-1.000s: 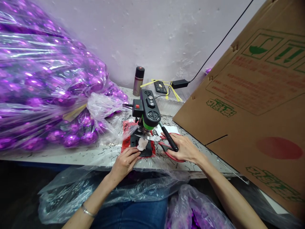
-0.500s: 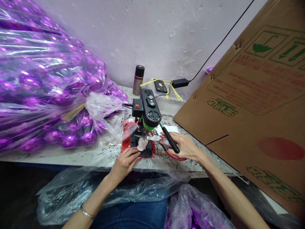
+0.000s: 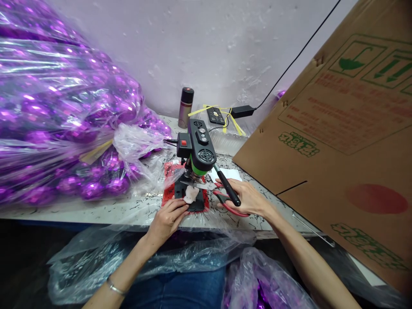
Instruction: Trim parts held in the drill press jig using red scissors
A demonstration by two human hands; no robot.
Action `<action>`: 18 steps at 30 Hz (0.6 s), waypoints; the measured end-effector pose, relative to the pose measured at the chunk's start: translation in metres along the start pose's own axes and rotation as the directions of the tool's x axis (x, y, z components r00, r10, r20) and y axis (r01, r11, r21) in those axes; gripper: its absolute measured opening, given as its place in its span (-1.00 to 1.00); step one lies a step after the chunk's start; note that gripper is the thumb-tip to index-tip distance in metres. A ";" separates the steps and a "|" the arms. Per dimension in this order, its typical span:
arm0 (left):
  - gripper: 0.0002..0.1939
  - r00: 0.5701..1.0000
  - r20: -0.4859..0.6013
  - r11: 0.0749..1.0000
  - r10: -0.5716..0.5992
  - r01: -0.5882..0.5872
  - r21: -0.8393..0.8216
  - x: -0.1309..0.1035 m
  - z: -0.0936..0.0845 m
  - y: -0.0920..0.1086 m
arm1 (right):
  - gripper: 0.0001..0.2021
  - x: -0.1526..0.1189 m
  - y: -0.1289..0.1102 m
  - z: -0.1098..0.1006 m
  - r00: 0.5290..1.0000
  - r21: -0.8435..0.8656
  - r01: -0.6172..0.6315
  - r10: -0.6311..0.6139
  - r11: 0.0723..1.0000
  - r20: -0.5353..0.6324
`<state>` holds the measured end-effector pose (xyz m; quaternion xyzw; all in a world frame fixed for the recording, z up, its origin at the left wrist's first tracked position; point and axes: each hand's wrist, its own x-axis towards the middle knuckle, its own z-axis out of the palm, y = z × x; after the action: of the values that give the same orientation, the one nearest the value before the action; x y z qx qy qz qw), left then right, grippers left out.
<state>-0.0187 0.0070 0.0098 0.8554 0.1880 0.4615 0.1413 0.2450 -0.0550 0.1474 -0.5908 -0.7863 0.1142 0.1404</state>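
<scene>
In my right hand is a pair of scissors with red and black handles; the blades point left beneath the machine's head. My left hand is closed at the near edge of the black base, its fingertips on a crumpled white piece like tissue or cloth. Over both stands a small black bench drill press with a green ring and a red switch. Its black lever handle slants down in front of my right hand and hides part of it. The tool tip under the head is hard to make out.
Clear bags of shiny purple balls fill the left side. A large cardboard box leans in at the right. Behind the machine are a spray can, a phone-like black device and a power adapter. Plastic sheeting covers my lap.
The whole view has shifted very slightly. Both hands, the scissors and the white piece keep nearly the same places relative to the machine.
</scene>
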 end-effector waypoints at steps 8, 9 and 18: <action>-0.80 1.000 0.002 1.000 0.008 -0.008 0.004 -0.001 0.001 -0.001 | -0.44 -0.001 0.000 0.000 1.000 0.005 0.008 -0.008 1.000 -0.007; -0.81 1.000 0.001 1.000 0.010 -0.010 0.006 -0.001 0.001 -0.001 | -0.45 -0.001 0.000 0.000 1.000 0.004 0.006 -0.006 1.000 -0.009; -0.79 1.000 0.011 1.000 0.020 -0.020 0.012 0.000 0.000 -0.001 | -0.44 -0.002 0.000 0.005 1.000 -0.014 -0.008 0.008 1.000 -0.024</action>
<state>-0.0190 0.0079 0.0095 0.8605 0.1816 0.4572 0.1325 0.2440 -0.0565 0.1423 -0.5963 -0.7828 0.1022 0.1453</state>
